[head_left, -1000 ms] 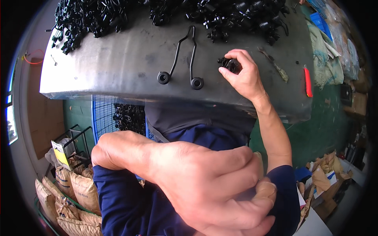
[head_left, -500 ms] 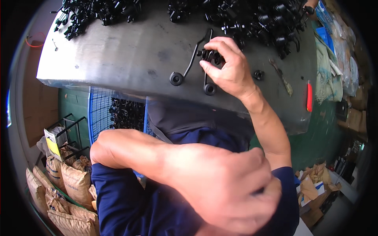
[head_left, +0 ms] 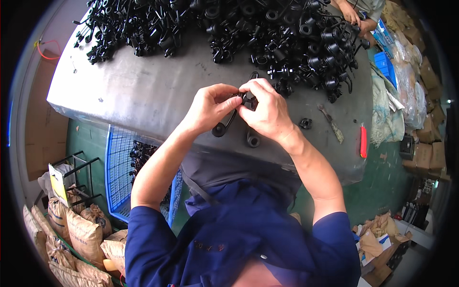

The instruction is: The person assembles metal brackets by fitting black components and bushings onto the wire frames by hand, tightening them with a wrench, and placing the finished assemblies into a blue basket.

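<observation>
Fingers of my left hand (head_left: 206, 109) and my right hand (head_left: 268, 111) meet over the metal table (head_left: 158, 91). Between them they pinch a small black fitting (head_left: 248, 100), closed on it from both sides; its far part is hidden by my fingers. Beneath my hands lie black rods with round ends: one ring end (head_left: 219, 129) shows below my left hand, another ring end (head_left: 253, 139) below my right wrist. A loose small black piece (head_left: 305, 123) rests right of my right hand.
Heaped black parts (head_left: 267, 33) cover the table's far side. A worn metal tool (head_left: 331, 123) and a red-handled cutter (head_left: 363, 141) lie at the right. A blue crate (head_left: 114, 174) holding black parts stands below left, near paper sacks (head_left: 86, 232). Another person's hands (head_left: 355, 18) show at far right.
My left hand has swung up from near my body to join my right hand at the fitting. The view has shifted, so more of the heap shows.
</observation>
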Motion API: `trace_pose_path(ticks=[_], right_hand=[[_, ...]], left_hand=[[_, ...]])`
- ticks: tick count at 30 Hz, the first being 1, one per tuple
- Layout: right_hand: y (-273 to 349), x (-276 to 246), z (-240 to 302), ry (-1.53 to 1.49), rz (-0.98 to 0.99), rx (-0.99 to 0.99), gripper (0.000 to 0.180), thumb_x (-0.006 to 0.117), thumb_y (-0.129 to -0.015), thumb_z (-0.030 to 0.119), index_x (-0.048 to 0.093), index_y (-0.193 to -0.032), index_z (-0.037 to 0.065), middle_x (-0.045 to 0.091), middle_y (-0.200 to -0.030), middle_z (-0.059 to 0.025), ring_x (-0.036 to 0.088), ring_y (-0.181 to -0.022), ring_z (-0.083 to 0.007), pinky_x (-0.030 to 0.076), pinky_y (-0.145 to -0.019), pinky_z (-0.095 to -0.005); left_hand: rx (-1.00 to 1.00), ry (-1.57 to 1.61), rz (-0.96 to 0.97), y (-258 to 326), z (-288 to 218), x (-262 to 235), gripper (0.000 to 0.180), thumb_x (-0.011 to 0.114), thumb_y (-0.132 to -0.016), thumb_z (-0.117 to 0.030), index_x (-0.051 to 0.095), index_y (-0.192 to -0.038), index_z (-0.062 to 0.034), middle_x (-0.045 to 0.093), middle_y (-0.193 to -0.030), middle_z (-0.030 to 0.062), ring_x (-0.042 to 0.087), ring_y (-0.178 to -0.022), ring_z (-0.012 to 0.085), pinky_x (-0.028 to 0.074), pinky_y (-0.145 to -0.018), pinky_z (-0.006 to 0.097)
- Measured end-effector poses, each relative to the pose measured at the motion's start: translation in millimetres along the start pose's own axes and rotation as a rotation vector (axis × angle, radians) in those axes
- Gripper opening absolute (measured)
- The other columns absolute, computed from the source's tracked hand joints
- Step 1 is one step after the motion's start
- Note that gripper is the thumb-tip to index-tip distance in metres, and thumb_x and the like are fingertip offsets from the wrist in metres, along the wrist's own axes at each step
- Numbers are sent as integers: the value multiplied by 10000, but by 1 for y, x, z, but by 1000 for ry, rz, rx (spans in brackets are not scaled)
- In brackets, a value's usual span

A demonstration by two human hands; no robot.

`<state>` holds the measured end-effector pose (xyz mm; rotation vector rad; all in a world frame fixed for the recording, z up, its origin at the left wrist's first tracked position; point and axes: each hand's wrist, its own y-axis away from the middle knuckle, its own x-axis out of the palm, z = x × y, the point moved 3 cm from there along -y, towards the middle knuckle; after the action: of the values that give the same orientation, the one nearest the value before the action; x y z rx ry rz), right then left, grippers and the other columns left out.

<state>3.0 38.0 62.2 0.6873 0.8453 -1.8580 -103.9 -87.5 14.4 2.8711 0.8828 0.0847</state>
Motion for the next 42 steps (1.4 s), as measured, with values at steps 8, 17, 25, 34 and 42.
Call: trace_pose_path(ticks=[8, 17, 25, 34, 42], right_hand=[[-6, -7, 9, 97, 192, 103, 302, 717, -770, 209, 621, -1026, 80, 632, -1019, -103, 656, -880, -331, 536, -749, -422], [4, -4, -6, 90, 139, 21, 341, 729, -773, 178, 619, -1071, 53, 640, -1009, -141, 634, -940, -340, 519, -816, -424], [55, -27, -30, -240, -77, 48, 455, 754, -769, 97, 606, -1193, 27, 634, -1167, -170, 623, -1044, -336, 511, -904, -389], [120, -96, -105, 229, -36, 10, 211, 681, -798, 26, 673, -1008, 7, 684, -1039, -117, 621, -983, -297, 520, -862, -381], [94, -62, -96, -688, -181, 413, 77, 683, -868, 11, 618, -911, 5, 642, -844, -46, 630, -715, -99, 554, -632, -275]], left_hand=[[225, -90, -32, 11, 16, -2, 285, 648, -907, -17, 626, -1190, 6, 706, -1005, 116, 669, -916, 144, 545, -837, 291], [-179, 323, 64, -12, 15, 15, 434, 584, -989, -197, 489, -1358, 12, 643, -1161, 110, 619, -1013, 156, 523, -829, 269], [-197, 418, 10, 2, 19, 47, 549, 598, -980, -166, 352, -1435, 18, 640, -1142, 153, 651, -960, 183, 556, -791, 304], [-186, 426, -48, 5, 17, 78, 564, 607, -972, -148, 327, -1433, 15, 632, -1122, 178, 676, -934, 244, 584, -801, 349], [-157, 461, -22, 8, 23, 76, 564, 614, -967, -149, 330, -1429, 8, 629, -1118, 138, 665, -950, 218, 577, -834, 352]])
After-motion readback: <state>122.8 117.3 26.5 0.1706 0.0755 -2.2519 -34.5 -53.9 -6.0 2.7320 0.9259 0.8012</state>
